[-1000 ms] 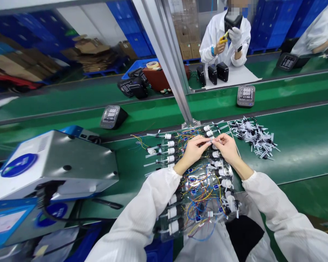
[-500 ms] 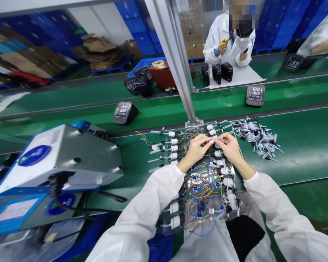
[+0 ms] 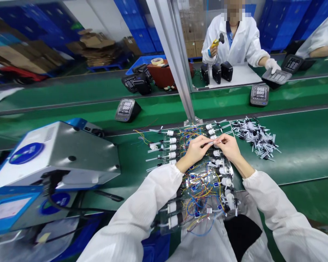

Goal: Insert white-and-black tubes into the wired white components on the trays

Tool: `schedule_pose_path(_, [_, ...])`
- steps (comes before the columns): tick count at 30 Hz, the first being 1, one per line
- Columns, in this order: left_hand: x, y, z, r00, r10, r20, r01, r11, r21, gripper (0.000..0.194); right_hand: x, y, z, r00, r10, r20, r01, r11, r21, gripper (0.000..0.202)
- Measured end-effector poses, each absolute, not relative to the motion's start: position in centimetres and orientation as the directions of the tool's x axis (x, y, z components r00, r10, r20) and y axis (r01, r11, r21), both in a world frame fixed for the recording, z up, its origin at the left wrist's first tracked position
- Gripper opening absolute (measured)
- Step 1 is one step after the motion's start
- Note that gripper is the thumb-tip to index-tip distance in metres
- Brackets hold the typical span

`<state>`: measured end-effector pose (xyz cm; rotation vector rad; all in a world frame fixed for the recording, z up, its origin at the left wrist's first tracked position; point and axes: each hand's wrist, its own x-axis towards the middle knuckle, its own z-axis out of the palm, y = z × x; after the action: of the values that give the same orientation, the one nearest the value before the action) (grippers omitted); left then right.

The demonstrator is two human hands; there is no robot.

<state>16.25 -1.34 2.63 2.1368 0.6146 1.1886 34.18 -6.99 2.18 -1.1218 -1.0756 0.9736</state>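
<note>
Since the earlier frame, see a co-worker's gloved hand [image 3: 272,65] swung out from the chest and now on a monitor [image 3: 279,77] at the far edge of the belt [image 3: 221,100]; in the same person's other hand [image 3: 213,51], see a yellow tool [image 3: 215,43] raised. Nearer, pinching a small pale part [image 3: 212,142] between the fingertips of the left hand [image 3: 198,146] and the right hand [image 3: 228,145], brought close together (mostly covered by the fingers, so cannot tell its shape). Holding it above two rows of white-ended cylinders [image 3: 172,155], with coloured wires [image 3: 200,191] tangled between. Past the right hand, see a heap of thin tubes [image 3: 255,137] on the green table [image 3: 303,145]. To the left, well apart, see a machine [image 3: 82,149] and, beyond it, a second monitor [image 3: 126,110].
</note>
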Motion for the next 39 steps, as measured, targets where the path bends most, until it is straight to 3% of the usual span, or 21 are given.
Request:
schedule_pose_path(3, [16.2, -1.5, 3.1, 0.498, 0.638, 0.587, 0.124, -0.723, 0.68, 0.018, 35.4, -7.3, 2.5, 0.219, 0.956, 0.197, -0.052, 0.213, -0.976, 0.026])
schedule_pose_path(6, [15.8, -1.8, 3.5, 0.592, 0.608, 0.529, 0.194, -0.745, 0.639, 0.019, 37.3, -7.7, 1.9, 0.502, 0.824, 0.263, 0.07, 0.264, -0.962, 0.029])
schedule_pose_path(8, [15.2, -2.2, 3.8, 0.707, 0.527, 0.471, 0.207, -0.791, 0.575, 0.016, 38.4, -7.6, 1.0, 0.631, 0.754, 0.184, 0.066, 0.184, -0.981, 0.037])
schedule_pose_path(12, [14.1, -2.5, 5.0, 0.761, 0.48, 0.436, 0.237, -0.832, 0.502, 0.022, 38.9, -5.7, -0.5, 0.564, 0.824, -0.051, -0.15, 0.042, -0.988, 0.059])
schedule_pose_path(16, [13.1, -1.5, 7.4, 0.659, 0.551, 0.511, 0.288, -0.813, 0.505, 0.025, 37.9, -3.9, 0.3, 0.549, 0.833, -0.064, -0.223, 0.073, -0.972, 0.052])
schedule_pose_path(19, [12.4, -0.8, 9.4, 0.612, 0.604, 0.511, 0.322, -0.78, 0.536, 0.023, 36.9, -3.8, 2.8, 0.494, 0.869, 0.01, -0.166, 0.106, -0.98, 0.039])
schedule_pose_path(22, [12.6, -0.4, 10.8, 0.606, 0.63, 0.486, 0.327, -0.754, 0.57, 0.03, 36.1, -4.2, 7.2, 0.457, 0.869, 0.19, -0.074, 0.251, -0.965, 0.029])
schedule_pose_path(25, [13.7, 0.2, 11.3, 0.617, 0.641, 0.457, 0.312, -0.732, 0.606, 0.057, 35.9, -4.1, 12.5, 0.457, 0.758, 0.465, 0.071, 0.49, -0.869, 0.025])
schedule_pose_path(27, [14.8, 0.8, 11.3, 0.628, 0.642, 0.44, 0.291, -0.718, 0.633, 0.064, 36.1, -3.9, 16.1, 0.458, 0.656, 0.6, 0.154, 0.606, -0.78, 0.026])
schedule_pose_path(30, [15.9, 2.1, 10.8, 0.676, 0.627, 0.388, 0.267, -0.699, 0.664, 0.037, 37.1, -4.3, 20.8, 0.469, 0.504, 0.725, 0.196, 0.742, -0.642, 0.024])
schedule_pose_path(32, [16.1, 2.8, 10.3, 0.703, 0.624, 0.34, 0.247, -0.664, 0.706, 0.023, 38.3, -5.1, 23.4, 0.512, 0.412, 0.754, 0.16, 0.816, -0.555, 0.021])
schedule_pose_path(35, [15.3, 3.6, 9.4, 0.7, 0.653, 0.289, 0.177, -0.551, 0.816, 0.025, 41.0, -7.0, 25.9, 0.625, 0.311, 0.716, 0.086, 0.884, -0.459, 0.019])
schedule_pose_path(39, [12.7, 4.7, 8.9, 0.518, 0.783, 0.345, -0.02, -0.392, 0.92, 0.032, 45.6, -9.0, 26.1, 0.796, 0.3, 0.526, -0.015, 0.879, -0.477, 0.02])
